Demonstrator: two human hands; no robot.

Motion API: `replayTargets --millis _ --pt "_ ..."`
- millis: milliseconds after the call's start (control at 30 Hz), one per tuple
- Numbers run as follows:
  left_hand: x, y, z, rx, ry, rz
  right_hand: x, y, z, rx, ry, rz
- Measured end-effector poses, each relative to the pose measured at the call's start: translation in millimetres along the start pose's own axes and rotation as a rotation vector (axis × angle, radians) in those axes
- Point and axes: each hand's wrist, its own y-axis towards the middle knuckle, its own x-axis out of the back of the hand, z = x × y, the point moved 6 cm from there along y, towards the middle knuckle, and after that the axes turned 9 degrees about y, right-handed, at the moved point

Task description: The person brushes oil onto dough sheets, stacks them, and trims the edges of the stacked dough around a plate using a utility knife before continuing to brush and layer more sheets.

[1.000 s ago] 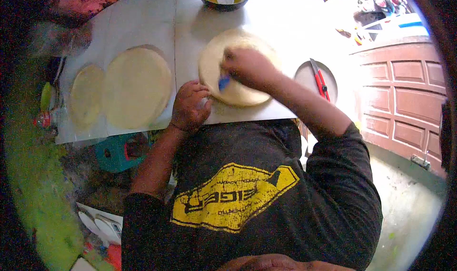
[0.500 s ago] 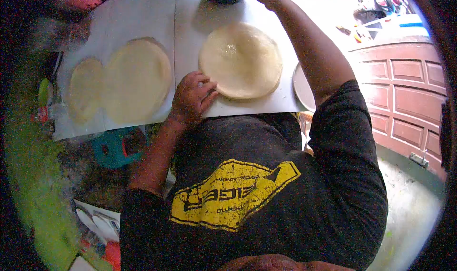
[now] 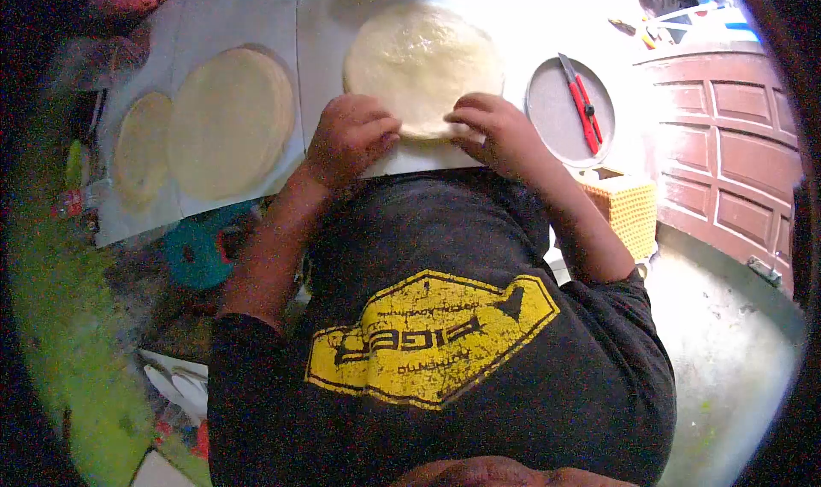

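Head view: near the worktop's [image 3: 321,55] front edge, the glossy dough round [image 3: 423,72], seemingly coated, is met by the curled left hand [image 3: 352,138] and right hand [image 3: 498,135], grip untellable, while duller rounds [image 3: 231,123] toward the left edge seem uncoated.

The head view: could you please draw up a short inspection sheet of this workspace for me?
Surface: white tabletop, lit brightest towards the right.
Job's things: pale round disc with a glossy top; a large disc and a smaller disc lie to its left.
Clutter: red cutter on a round grey plate.
Hands: left hand and right hand both at the glossy disc's near edge; firmness of grip unclear.
Cables: nothing seen.
Surroundings: brown panelled door and yellow woven box on the right; teal object at lower left.
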Motion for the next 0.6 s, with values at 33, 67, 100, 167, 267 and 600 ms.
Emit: replayTargets --millis 33,67,100,167,267,600 --pt "-2 1 3 -0.005 0.0 0.008 -8 -4 0 0.008 0.0 0.047" --pt "-3 0 5 -0.034 0.021 -0.012 -10 -5 1 0.007 0.002 0.041" --pt "-3 0 6 -0.061 0.043 -0.032 -12 -4 1 0.002 -0.025 0.05" --pt "-10 -9 40 -0.041 0.027 0.015 -34 21 -9 -0.019 -0.05 0.095" --pt "-9 -3 48 -0.004 0.071 0.059 -33 30 -16 -0.001 -0.062 0.072" --pt "3 20 31 -0.109 0.031 -0.071 -24 52 -39 -0.168 -0.059 0.097"
